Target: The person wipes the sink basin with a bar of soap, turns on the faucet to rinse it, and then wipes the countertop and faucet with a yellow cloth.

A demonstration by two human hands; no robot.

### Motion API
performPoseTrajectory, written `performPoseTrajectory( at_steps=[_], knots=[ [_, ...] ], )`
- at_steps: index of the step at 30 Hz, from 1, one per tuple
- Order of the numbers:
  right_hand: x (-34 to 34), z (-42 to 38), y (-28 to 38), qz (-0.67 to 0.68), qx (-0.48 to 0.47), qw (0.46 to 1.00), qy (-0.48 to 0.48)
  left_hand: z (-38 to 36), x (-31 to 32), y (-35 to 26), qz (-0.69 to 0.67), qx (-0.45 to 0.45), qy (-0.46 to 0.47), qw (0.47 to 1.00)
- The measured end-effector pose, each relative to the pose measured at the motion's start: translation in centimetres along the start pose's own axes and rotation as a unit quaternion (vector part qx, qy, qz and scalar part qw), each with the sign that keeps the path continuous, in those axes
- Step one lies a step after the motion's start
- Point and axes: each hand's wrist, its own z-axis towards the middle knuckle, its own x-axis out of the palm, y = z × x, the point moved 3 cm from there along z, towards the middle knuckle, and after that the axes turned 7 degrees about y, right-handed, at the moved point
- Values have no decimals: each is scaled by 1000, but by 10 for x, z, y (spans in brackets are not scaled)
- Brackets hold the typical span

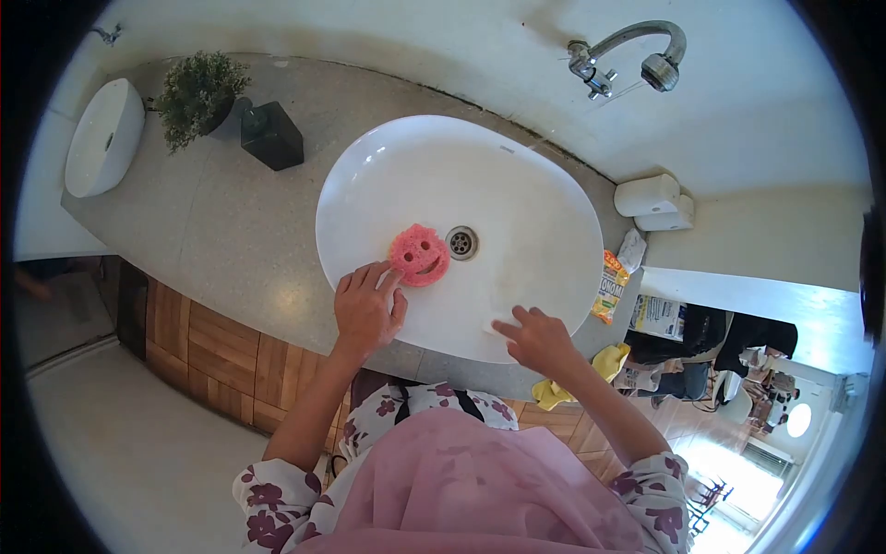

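Note:
A pink smiley-face sponge (420, 256) lies in the white oval sink (517, 198), just left of the metal drain (462, 242). My left hand (365, 309) is over the sink's near left rim, fingers apart, with its fingertips at the sponge's lower edge; it does not grip the sponge. Over the near right part of the basin is my right hand (537, 340), its index finger pointing left and the other fingers curled. Whether something small is between those fingers is hard to make out.
A wall faucet (637, 60) juts out above the sink. On the counter (221, 217) are a dark soap dispenser (272, 136), a potted plant (198, 97), paper rolls (653, 198) and a yellow packet (610, 288). A yellow cloth (591, 369) hangs at the right front edge.

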Motion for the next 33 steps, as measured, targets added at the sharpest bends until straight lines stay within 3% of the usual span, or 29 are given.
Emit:
performPoseTrajectory(
  at_steps=[1, 3, 7, 9, 13, 15, 20, 22, 26, 28, 33],
  knots=[
    [6, 10, -4, 0, 1, 1000, 1, 0, 1, 1, -4, -4, 6, 1000],
    [15, 44, -17, 30, 47, 992, -115, 1, 3, 2, -9, -8, 10, 1000],
    [10, 43, -13, 11, 62, 992, -109, 0, -1, 0, -4, 6, 2, 1000],
    [9, 16, -7, 24, -13, 998, -48, 1, -1, -1, 3, 3, -11, 1000],
    [0, -3, 6, 28, -1, 999, 17, 1, -1, -1, 1, 2, -5, 1000],
    [16, 24, -3, 20, 55, 994, -91, 1, 0, -1, -1, 2, -6, 1000],
    [11, 45, -16, 46, 57, 991, -108, 1, -1, -2, 4, 1, -12, 1000],
    [10, 19, -13, 63, -24, 997, -34, 2, -1, -2, 4, 3, -15, 1000],
    [-2, -1, -3, 65, -8, 997, 46, 2, 0, 0, -5, 1, -10, 1000],
    [14, 25, -9, 65, 63, 995, -45, 1, 0, 0, -4, 1, -11, 1000],
    [16, 48, -11, 75, 54, 991, -95, 2, -1, -1, -1, 10, -13, 1000]
  ],
)
